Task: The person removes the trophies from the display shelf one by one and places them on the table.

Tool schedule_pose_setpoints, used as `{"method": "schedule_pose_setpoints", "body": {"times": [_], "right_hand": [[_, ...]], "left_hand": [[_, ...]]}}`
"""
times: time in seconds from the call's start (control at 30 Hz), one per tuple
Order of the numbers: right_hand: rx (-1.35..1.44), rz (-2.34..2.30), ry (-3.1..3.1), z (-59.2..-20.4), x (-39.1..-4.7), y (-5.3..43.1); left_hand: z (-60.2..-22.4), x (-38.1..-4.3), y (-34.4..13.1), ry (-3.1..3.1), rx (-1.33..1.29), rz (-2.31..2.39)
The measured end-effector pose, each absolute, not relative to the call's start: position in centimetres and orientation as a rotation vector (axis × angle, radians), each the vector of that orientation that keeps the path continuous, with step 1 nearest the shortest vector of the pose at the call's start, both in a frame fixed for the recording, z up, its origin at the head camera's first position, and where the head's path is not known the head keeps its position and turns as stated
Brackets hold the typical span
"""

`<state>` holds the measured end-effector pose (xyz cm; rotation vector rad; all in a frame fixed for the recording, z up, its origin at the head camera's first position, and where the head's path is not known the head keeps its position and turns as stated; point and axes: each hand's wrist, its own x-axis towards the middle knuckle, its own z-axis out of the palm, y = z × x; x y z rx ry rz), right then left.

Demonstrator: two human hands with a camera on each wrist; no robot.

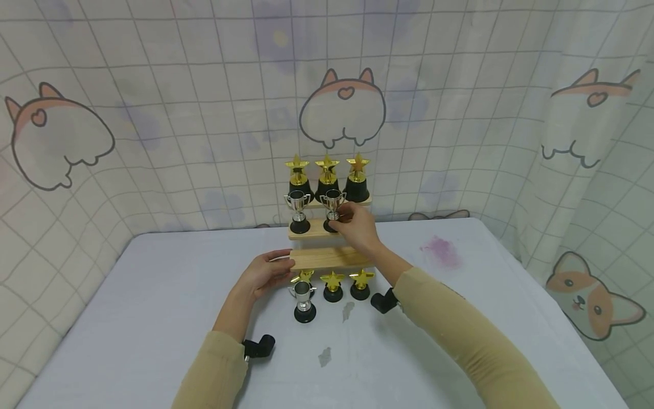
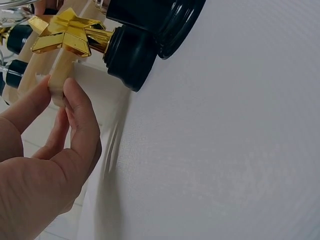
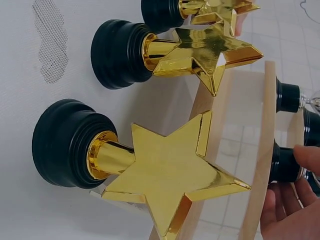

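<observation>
My right hand (image 1: 360, 229) pinches a small silver trophy cup (image 1: 334, 200) low down, near its black base, at the middle step of a wooden tiered stand. In the right wrist view, that base (image 3: 285, 164) is right at the board, with thumb and fingers around it. Left of it on the same step stands another silver trophy cup (image 1: 298, 205). My left hand (image 1: 265, 272) holds the left end of the front step (image 1: 327, 258); the left wrist view shows thumb and fingertips pinching the board's end (image 2: 59, 90).
Three gold star trophies (image 1: 327, 177) line the top step. On the white-covered table (image 1: 168, 307), before the stand, are three more star trophies (image 1: 332, 287) and a silver trophy cup (image 1: 304, 307). A patterned cloth wall (image 1: 204, 113) rises behind.
</observation>
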<state>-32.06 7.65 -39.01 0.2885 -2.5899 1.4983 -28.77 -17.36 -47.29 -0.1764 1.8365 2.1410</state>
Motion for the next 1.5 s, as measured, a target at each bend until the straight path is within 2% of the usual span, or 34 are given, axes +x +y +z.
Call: {"method": "schedule_pose_setpoints", "body": {"times": [0.5,1.5], "right_hand": [[0.269,1.542,-2.595,-38.7,-31.4,8.0],[0.446,1.549,-2.582,-38.0,-28.0,10.1]], "left_hand": [[-47.2,-28.8,-17.3,1.84,-0.199,2.143],[-47.2,-28.9,-17.3,1.862,-0.202,2.125]]}}
